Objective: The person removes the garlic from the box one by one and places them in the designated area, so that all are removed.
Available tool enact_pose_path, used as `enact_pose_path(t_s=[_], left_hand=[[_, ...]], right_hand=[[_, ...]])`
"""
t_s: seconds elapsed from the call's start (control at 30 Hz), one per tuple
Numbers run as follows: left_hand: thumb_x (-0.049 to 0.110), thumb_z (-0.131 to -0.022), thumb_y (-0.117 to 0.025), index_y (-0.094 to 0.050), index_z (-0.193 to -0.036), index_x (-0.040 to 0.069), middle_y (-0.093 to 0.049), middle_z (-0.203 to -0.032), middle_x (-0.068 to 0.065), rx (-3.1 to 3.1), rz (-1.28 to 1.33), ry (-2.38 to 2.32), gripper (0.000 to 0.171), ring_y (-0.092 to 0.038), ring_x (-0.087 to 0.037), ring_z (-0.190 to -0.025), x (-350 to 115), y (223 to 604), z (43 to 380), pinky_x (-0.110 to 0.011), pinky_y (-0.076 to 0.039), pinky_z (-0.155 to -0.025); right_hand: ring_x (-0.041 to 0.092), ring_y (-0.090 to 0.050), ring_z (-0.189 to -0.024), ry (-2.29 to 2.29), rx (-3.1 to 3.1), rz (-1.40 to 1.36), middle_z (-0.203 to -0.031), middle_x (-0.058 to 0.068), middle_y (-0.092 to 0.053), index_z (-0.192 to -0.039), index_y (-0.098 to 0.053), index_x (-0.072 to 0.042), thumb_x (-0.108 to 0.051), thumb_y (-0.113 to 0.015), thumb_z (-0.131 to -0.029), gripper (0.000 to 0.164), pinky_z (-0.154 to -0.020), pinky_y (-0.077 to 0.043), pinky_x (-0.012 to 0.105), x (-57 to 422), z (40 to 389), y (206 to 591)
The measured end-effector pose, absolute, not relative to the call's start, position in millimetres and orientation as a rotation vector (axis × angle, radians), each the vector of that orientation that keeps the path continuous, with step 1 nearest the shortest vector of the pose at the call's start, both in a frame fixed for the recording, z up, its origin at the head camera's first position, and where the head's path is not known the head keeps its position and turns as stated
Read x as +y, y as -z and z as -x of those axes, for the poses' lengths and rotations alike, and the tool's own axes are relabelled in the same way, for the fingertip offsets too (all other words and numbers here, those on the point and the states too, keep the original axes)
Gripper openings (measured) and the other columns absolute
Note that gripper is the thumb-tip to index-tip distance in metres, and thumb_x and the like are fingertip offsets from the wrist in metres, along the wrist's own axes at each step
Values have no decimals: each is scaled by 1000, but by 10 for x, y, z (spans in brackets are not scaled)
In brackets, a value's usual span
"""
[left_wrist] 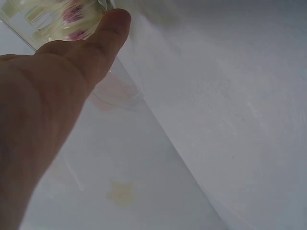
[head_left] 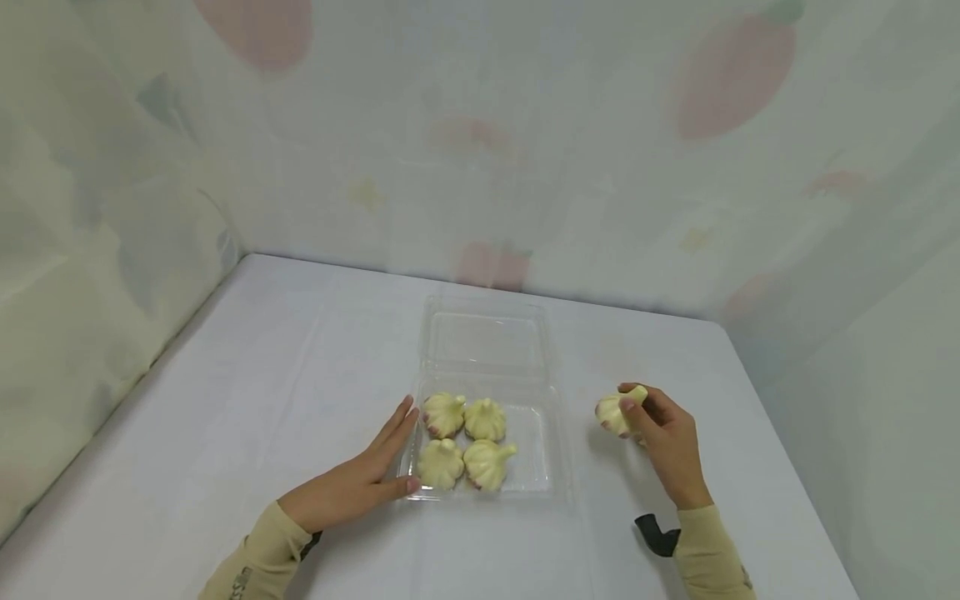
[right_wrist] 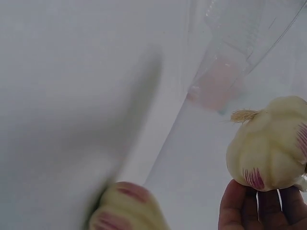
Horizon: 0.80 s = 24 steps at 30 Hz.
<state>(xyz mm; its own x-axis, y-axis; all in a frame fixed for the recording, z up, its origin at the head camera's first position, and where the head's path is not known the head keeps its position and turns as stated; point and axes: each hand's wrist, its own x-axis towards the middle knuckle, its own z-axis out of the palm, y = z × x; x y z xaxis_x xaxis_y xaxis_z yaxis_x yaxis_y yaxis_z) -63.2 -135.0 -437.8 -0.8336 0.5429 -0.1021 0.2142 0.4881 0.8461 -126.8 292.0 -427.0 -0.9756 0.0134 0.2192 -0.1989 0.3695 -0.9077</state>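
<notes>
A clear plastic clamshell box (head_left: pixel 536 454) lies with its lid (head_left: pixel 487 337) folded back. Several garlic bulbs (head_left: pixel 486 463) sit in two rows in its left part. My left hand (head_left: pixel 356 483) rests against the box's left side, fingers straight and thumb at the near left corner. To the right of the box, my right hand (head_left: pixel 667 442) holds another garlic bulb (head_left: pixel 611 414) above the table. In the right wrist view this held bulb (right_wrist: pixel 271 143) shows its roots and purple streaks. Lower in that view is a second garlic bulb (right_wrist: pixel 127 211), mostly hidden from the head camera by the hand.
The white table (head_left: pixel 300 375) is bordered by a hanging curtain (head_left: pixel 360 167) with faded fruit prints at the back and sides. A black curved piece (head_left: pixel 656 537) shows beside the right sleeve.
</notes>
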Motion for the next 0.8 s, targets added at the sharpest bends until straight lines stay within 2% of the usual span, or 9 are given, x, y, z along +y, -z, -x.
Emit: enact_pose_path(t_s=[0.6,0.8], left_hand=[[35,-106,-56,4,-162,8,18,-167,-6,2381,-635,-1286,86,7,-31,-152,-1347,4411,649,-60,-16,-115],[35,-106,-56,3,-163,8,17,-167,-6,2380,-630,-1292,86,6,-31,-152,-1345,4411,646,-60,-17,-115]], right_hand=[[8,-63,-106,-1542,-2444,18,-123,8,-68,-123,-69,0,-23,-68,-100,32,-86,-49,15,3176,1101,4274],[7,-63,-104,-1555,-2422,60,-122,7,-69,-123,-68,2,-19,-68,-100,31,-86,-48,14,3254,1072,4285]])
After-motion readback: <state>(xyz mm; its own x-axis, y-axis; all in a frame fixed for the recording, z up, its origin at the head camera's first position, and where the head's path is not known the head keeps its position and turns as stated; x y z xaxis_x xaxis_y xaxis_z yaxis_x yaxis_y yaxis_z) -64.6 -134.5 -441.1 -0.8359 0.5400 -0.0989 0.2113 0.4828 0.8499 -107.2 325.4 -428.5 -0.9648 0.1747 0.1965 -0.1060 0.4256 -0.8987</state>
